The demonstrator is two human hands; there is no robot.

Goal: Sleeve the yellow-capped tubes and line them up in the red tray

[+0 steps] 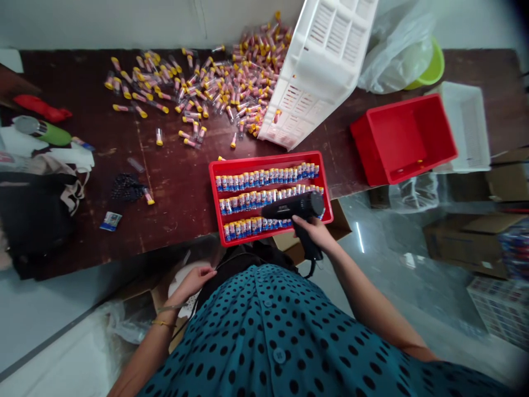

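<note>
My right hand is wrapped around the handle of a black hair dryer. The dryer's barrel lies across the right part of a red tray, its narrow end to the left, hiding some of the contents. Three rows of small capped tubes with blue-and-white labels stand in the tray, which sits at the table's front edge. Low beside my waist, near the black cloth on my lap, is my left hand. Its fingers are curled together, with nothing visible in them.
Many loose yellow-capped clear tubes lie across the back of the dark table. A tilted white basket stands beside them. To the right are a red bin and a white tray; a black bag lies far left.
</note>
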